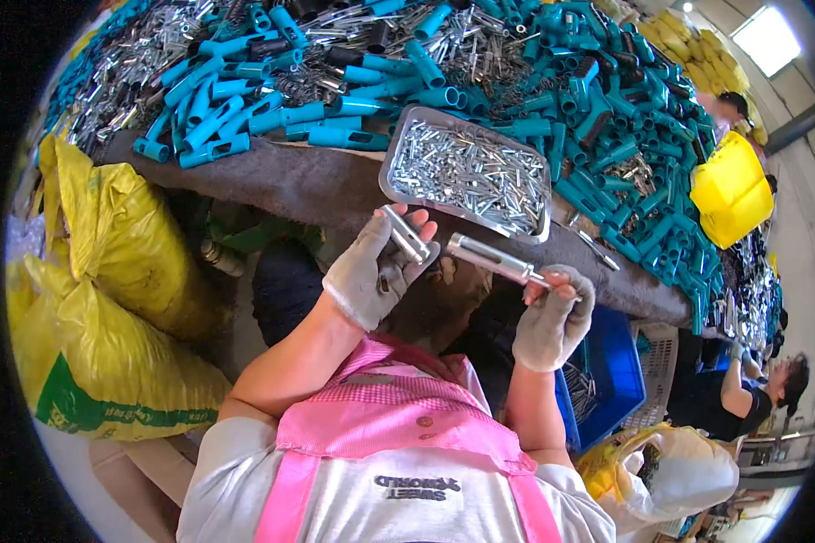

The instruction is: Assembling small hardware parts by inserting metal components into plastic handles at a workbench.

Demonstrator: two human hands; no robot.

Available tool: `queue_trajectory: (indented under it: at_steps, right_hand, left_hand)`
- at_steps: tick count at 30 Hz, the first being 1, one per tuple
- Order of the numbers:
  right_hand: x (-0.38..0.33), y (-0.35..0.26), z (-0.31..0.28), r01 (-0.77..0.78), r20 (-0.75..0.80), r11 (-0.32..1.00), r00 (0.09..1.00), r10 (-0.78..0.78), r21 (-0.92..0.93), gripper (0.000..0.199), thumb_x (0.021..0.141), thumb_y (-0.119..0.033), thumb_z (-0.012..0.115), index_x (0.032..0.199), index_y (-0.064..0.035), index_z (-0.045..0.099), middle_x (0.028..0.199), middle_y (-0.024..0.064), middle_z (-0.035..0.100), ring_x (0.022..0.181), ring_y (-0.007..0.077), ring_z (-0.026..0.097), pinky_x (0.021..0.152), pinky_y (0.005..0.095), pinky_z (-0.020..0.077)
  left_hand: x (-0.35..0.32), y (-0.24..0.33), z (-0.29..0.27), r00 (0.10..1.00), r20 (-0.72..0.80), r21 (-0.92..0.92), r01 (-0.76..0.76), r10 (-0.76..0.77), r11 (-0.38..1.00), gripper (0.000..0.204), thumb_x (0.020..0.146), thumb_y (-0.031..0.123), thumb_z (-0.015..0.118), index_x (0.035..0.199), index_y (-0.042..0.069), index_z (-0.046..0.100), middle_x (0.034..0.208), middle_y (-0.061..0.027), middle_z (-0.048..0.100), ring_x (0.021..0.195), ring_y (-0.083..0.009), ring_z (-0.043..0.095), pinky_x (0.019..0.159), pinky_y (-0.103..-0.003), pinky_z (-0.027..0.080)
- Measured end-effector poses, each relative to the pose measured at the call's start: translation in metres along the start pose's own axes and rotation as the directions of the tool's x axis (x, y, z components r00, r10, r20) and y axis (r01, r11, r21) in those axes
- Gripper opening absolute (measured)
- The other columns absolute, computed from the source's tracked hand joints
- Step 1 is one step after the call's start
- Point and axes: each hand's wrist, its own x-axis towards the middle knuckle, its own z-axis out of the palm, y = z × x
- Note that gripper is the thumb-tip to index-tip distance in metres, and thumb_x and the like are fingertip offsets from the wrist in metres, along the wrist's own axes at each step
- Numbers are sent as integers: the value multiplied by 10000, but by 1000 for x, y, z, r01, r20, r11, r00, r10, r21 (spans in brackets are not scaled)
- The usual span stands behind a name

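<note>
My left hand [376, 271], in a pale fingertip-less glove, is closed on a short silver metal tube [406, 233] with a slot in its side. In my right hand [555, 319], gloved likewise, the bare fingertips pinch the thin end of a longer slotted silver metal tube [491, 257]. This tube points left toward the short one, with a small gap between them. Just beyond both hands, a clear plastic tray [462, 217] at the table's edge holds many small metal pins [471, 172].
Teal plastic sleeves [217, 122] and loose metal parts are heaped across the table [272, 181]. Full yellow sacks [127, 344] stand left; a blue bin [620, 376] and an open sack [675, 480] are right. A yellow scoop-like container [733, 190] rests on the heap. A co-worker [752, 394] works far right.
</note>
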Motion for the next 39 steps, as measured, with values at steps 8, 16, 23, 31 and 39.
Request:
queue_trajectory:
  at_steps: [8,16,23,31,39]
  right_hand:
    - [-17,-14,-14,-4,-100,1000,995,3,-12,280,923,-311,526,914,-31,513,821,98,532,611,122,468,562,237,383]
    - [-11,-22,-42,-356,22,931,933,358,-77,239,941,-221,506,927,14,540,776,94,583,637,119,507,592,241,414]
    - [-54,-11,-34,-551,117,827,819,561,-108,461,974,-340,400,1264,16,441,787,63,601,629,80,484,588,206,399]
    - [-78,5,-44,-981,707,173,57,705,-93,662,955,-528,259,914,24,621,539,62,549,408,99,416,418,198,325]
    - [-63,9,-86,-718,103,686,678,727,-115,318,920,-268,527,1076,7,556,931,43,597,880,116,536,795,259,427]
  left_hand:
    - [-7,-4,-1,939,345,616,-228,2,754,384,937,150,508,1303,58,436,964,-29,540,911,-142,518,851,-257,420]
    - [-13,2,8,869,438,863,-335,-230,379,375,771,-49,645,1123,7,528,1015,-116,602,1008,-223,584,873,-311,447]
    - [-13,-35,-11,881,471,751,-371,-50,546,260,932,192,522,1134,40,460,1026,-111,575,940,-187,592,813,-265,453]
    - [-13,-86,-17,955,67,217,267,-287,939,330,960,332,430,1180,86,418,812,-70,534,735,-170,543,571,-299,463]
    - [-14,-91,-9,762,84,596,478,-642,645,253,959,247,397,1128,72,465,671,-8,436,480,-81,385,436,-212,328]
